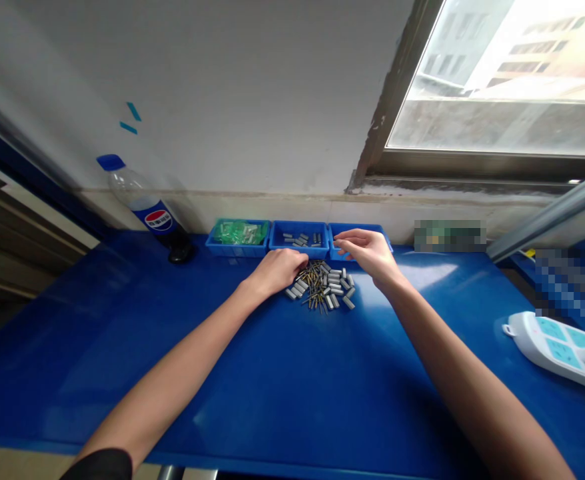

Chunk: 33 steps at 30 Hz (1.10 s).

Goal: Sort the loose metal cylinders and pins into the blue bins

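My left hand (285, 267) rests at the left edge of a pile on the blue table, its fingers curled down. Whatever those fingers grip is hidden. The pile mixes thin, screw-like pins (315, 285), dark and brass-coloured, with short silver metal cylinders (334, 288). Over the right blue bin (381, 233) hovers my right hand (369, 253), fingers partly stretched with a gap to the thumb; nothing can be made out between them. The middle blue bin (278, 249) holds several silver cylinders (300, 240). In the left blue bin (237, 251) lies green-tinted plastic packaging (240, 233).
A cola bottle (157, 217) stands at the back left against the wall. On the right lies a white power strip (552, 347) with turquoise socket faces. A window (502, 100) is at the upper right. The blue table (292, 400) extends toward me.
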Each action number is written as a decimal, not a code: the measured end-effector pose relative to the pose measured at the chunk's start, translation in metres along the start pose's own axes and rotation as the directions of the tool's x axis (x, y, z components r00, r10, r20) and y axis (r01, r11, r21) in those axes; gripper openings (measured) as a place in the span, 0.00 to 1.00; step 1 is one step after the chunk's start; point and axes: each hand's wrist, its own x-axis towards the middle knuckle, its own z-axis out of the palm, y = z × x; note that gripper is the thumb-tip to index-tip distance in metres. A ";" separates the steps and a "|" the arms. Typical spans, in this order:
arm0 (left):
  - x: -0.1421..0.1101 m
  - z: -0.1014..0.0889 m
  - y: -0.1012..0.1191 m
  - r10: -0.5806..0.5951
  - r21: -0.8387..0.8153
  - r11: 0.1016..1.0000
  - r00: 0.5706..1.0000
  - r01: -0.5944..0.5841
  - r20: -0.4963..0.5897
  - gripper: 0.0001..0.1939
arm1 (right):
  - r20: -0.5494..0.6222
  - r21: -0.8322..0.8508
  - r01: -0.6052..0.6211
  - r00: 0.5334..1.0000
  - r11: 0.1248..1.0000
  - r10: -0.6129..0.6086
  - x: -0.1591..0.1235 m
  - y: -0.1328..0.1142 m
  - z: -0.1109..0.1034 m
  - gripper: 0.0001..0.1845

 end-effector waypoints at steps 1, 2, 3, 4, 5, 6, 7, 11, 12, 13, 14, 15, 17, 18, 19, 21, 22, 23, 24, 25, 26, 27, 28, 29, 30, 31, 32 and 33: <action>0.000 -0.001 0.000 -0.002 0.011 1.000 1.000 0.002 0.002 0.12 | 0.006 0.000 -0.002 1.000 1.000 0.002 0.000 0.000 0.001 0.17; 0.000 -0.001 0.001 -0.004 0.020 1.000 1.000 0.004 0.002 0.12 | 0.009 -0.001 -0.005 1.000 1.000 0.005 0.000 0.000 0.001 0.17; -0.001 -0.002 0.001 -0.005 0.024 1.000 1.000 0.005 -0.001 0.13 | 0.010 -0.001 -0.006 1.000 1.000 0.006 0.000 0.001 0.001 0.17; -0.001 -0.002 0.002 -0.003 0.023 1.000 1.000 0.003 -0.005 0.13 | 0.008 0.000 -0.007 1.000 1.000 0.007 0.000 0.001 0.001 0.17; -0.001 -0.002 0.002 0.001 0.018 1.000 1.000 -0.001 -0.008 0.13 | 0.007 0.000 -0.007 1.000 1.000 0.007 0.000 0.001 0.001 0.17; -0.001 -0.002 0.001 0.006 0.011 1.000 1.000 -0.006 -0.010 0.13 | 0.008 0.001 -0.007 1.000 1.000 0.007 0.000 0.001 0.001 0.18; -0.001 -0.001 0.001 0.012 0.003 1.000 1.000 -0.012 -0.011 0.12 | 0.011 0.002 -0.008 1.000 1.000 0.008 0.000 0.001 0.001 0.18; 0.000 0.004 -0.002 0.040 -0.009 0.999 0.999 -0.041 -0.028 0.11 | 0.031 0.002 -0.014 0.999 1.000 0.014 0.000 0.000 0.002 0.17; 0.000 0.005 -0.002 0.050 -0.008 0.999 0.998 -0.050 -0.035 0.11 | 0.035 0.002 -0.017 0.999 1.000 0.017 -0.001 0.000 0.002 0.17; 0.000 0.006 -0.002 0.058 -0.007 0.998 0.997 -0.058 -0.043 0.11 | 0.038 0.001 -0.019 0.999 1.000 0.019 -0.001 0.000 0.002 0.17; 0.000 0.007 -0.002 0.063 -0.004 0.998 0.997 -0.063 -0.049 0.11 | 0.041 0.002 -0.021 0.999 1.000 0.021 -0.001 0.000 0.003 0.17; 0.000 0.008 -0.002 0.065 0.001 0.998 0.997 -0.065 -0.051 0.12 | 0.044 0.003 -0.022 0.999 1.000 0.022 -0.002 0.000 0.003 0.16; 0.000 0.008 -0.002 0.064 0.017 0.998 0.997 -0.063 -0.047 0.12 | 0.048 0.011 -0.019 0.999 1.000 0.019 -0.002 -0.001 0.004 0.16; 0.000 0.008 -0.001 0.064 0.022 0.998 0.997 -0.063 -0.042 0.13 | 0.050 0.016 -0.019 0.999 1.000 0.018 -0.003 -0.002 0.004 0.16; 0.000 0.008 -0.001 0.064 0.024 0.998 0.997 -0.063 -0.040 0.13 | 0.050 0.020 -0.019 0.999 1.000 0.018 -0.003 -0.002 0.004 0.16; 0.000 0.007 -0.001 0.067 0.013 0.998 0.997 -0.066 -0.050 0.13 | 0.048 0.026 -0.023 0.999 0.999 0.022 -0.003 -0.004 0.004 0.16; 0.000 0.006 0.000 0.068 -0.003 0.998 0.996 -0.068 -0.059 0.13 | 0.047 0.027 -0.026 0.999 0.999 0.024 -0.004 -0.005 0.004 0.16; 0.000 0.006 0.000 0.067 -0.024 0.997 0.995 -0.069 -0.069 0.12 | 0.046 0.027 -0.027 0.999 0.999 0.026 -0.004 -0.005 0.004 0.16; 0.000 0.005 0.000 0.064 -0.048 0.997 0.995 -0.067 -0.073 0.12 | 0.044 0.025 -0.026 0.999 0.999 0.025 -0.004 -0.006 0.004 0.16; 0.000 0.005 0.001 0.058 -0.072 0.995 0.996 -0.063 -0.069 0.12 | 0.042 0.024 -0.024 0.999 0.999 0.023 -0.004 -0.006 0.005 0.15; 0.000 0.004 0.002 0.051 -0.093 0.994 0.997 -0.056 -0.060 0.12 | 0.041 0.021 -0.021 0.999 1.000 0.020 -0.003 -0.005 0.005 0.15; 0.001 0.005 0.002 0.042 -0.108 0.993 0.998 -0.048 -0.051 0.12 | 0.042 0.018 -0.018 0.999 1.000 0.017 -0.003 -0.005 0.005 0.15; 0.001 0.005 0.003 0.035 -0.116 0.992 0.998 -0.040 -0.045 0.12 | 0.043 0.016 -0.015 0.999 1.000 0.014 -0.003 -0.005 0.005 0.15; 0.002 0.005 0.004 0.031 -0.120 0.992 0.999 -0.036 -0.043 0.12 | 0.045 0.014 -0.013 0.999 1.000 0.013 -0.003 -0.004 0.005 0.15; 0.002 0.006 0.004 0.029 -0.123 0.992 0.999 -0.034 -0.044 0.12 | 0.048 0.013 -0.013 0.999 1.000 0.012 -0.003 -0.004 0.005 0.15; 0.002 0.006 0.004 0.027 -0.125 0.992 0.998 -0.033 -0.048 0.12 | 0.050 0.014 -0.012 0.999 1.000 0.011 -0.003 -0.004 0.005 0.15; 0.002 0.006 0.005 0.026 -0.127 0.991 0.998 -0.033 -0.053 0.12 | 0.051 0.015 -0.013 0.999 1.000 0.012 -0.003 -0.004 0.005 0.15; 0.002 0.006 0.005 0.022 -0.128 0.991 0.998 -0.029 -0.057 0.12 | 0.051 0.017 -0.013 0.999 1.000 0.012 -0.004 -0.004 0.005 0.15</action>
